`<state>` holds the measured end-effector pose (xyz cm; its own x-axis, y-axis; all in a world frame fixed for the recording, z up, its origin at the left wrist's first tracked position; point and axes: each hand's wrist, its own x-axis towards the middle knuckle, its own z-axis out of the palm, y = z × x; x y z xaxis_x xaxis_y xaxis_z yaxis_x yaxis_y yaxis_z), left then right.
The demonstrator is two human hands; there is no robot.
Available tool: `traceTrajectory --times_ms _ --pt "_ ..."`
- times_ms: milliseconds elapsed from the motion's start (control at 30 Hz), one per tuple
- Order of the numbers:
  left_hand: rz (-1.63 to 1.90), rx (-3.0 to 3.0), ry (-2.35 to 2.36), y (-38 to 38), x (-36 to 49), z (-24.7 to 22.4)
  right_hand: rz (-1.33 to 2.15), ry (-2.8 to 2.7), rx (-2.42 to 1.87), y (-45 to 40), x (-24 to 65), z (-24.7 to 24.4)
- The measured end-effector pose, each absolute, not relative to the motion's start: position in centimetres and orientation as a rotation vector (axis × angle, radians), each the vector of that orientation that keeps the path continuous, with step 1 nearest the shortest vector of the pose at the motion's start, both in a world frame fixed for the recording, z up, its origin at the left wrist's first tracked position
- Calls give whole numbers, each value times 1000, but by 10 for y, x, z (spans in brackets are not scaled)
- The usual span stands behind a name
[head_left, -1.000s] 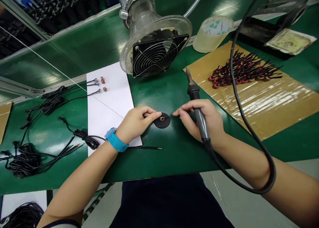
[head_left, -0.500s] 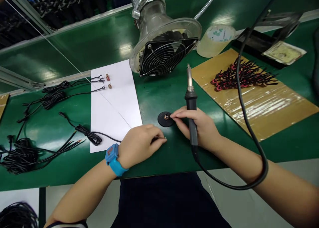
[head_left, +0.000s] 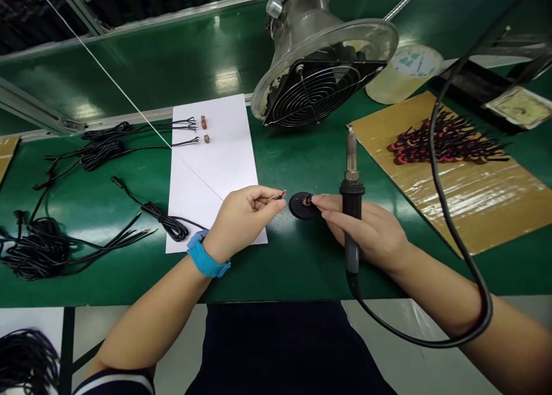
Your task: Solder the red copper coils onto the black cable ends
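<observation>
My left hand (head_left: 239,217), with a blue wrist strap (head_left: 207,257), pinches the thin end of a black cable (head_left: 170,225); reddish wire tips (head_left: 280,194) show at its fingertips. A fine pale strand (head_left: 129,99) runs from the upper left down to this hand. My right hand (head_left: 371,228) holds a soldering iron (head_left: 352,208) upright against its fingers, tip up. Its thumb and forefinger meet at the edge of a small black disc (head_left: 297,210), at a ring of copper-coloured prongs (head_left: 306,201). Whether they also pinch a small part is hidden.
A fume-extractor fan (head_left: 314,93) hangs over the back. White paper (head_left: 215,171) bears small parts and wire ends. Black cable bundles (head_left: 37,248) lie left. Brown card (head_left: 409,182) at right carries black-and-red pieces (head_left: 444,139). A tape roll (head_left: 401,76) stands behind.
The view has shifted. My left hand has risen toward the disc, and its fingertips now point at it with wire tips showing. My right fingers remain at the disc, the iron still in hand.
</observation>
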<state>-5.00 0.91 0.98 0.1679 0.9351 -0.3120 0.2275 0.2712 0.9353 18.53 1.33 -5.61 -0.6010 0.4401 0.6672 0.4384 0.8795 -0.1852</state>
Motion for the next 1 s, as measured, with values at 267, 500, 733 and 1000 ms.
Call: traceTrajectory --times_ms 267,500,733,1000 --pt "808 1117 1230 8 -34 19 283 -1967 -850 9 165 -27" --pt "781 1076 1269 4 -32 18 530 -1848 -1022 -1 140 1" --pt "789 1136 1289 -1 -34 19 620 -1728 -1184 -4 132 8" --pt "819 1489 1361 -5 -34 13 558 -1910 -1098 -3 125 10"
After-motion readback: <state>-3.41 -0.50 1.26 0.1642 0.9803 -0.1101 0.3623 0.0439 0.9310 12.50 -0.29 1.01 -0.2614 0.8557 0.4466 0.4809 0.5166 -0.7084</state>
